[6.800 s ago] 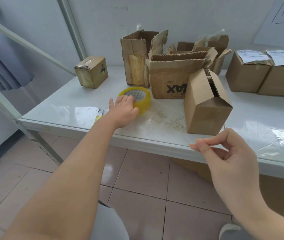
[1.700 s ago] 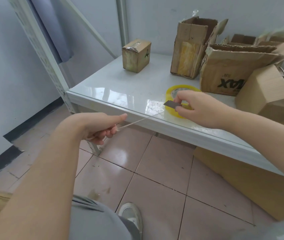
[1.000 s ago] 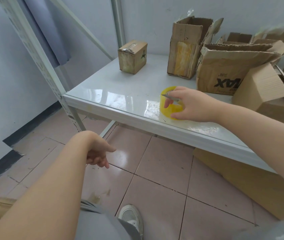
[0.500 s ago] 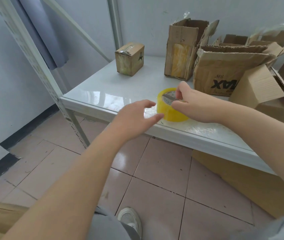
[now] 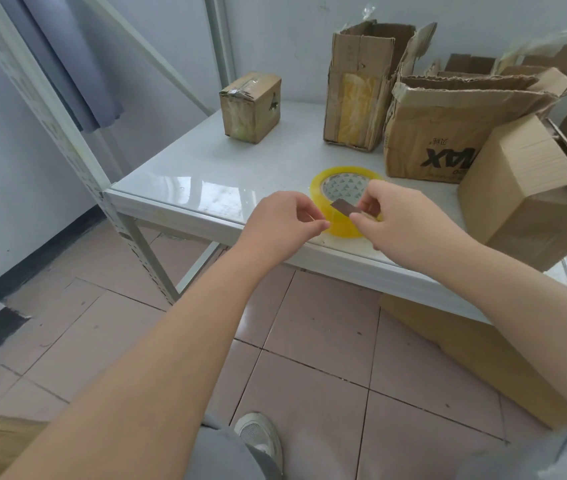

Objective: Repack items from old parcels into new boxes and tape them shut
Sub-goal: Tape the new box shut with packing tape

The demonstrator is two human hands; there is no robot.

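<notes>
While the left hand (image 5: 284, 220) pinches shut, empty, the right hand (image 5: 410, 225) pinches a flat dark blade (image 5: 347, 207) — beside the glossy yellow tape roll (image 5: 341, 202).

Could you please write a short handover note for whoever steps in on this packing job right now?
Right hand: pinches a small dark blade over the tape roll.
Left hand: fingers pinched together beside the roll; whether they hold a tape end I cannot tell.
Tape roll: flat on the table, near the front edge.
Small taped box: closed, at the back left.
New box: on its side at the right, flaps open.
Old torn boxes: open, at the back.
Left: pull tape, cut it, fill and seal the new box.
</notes>
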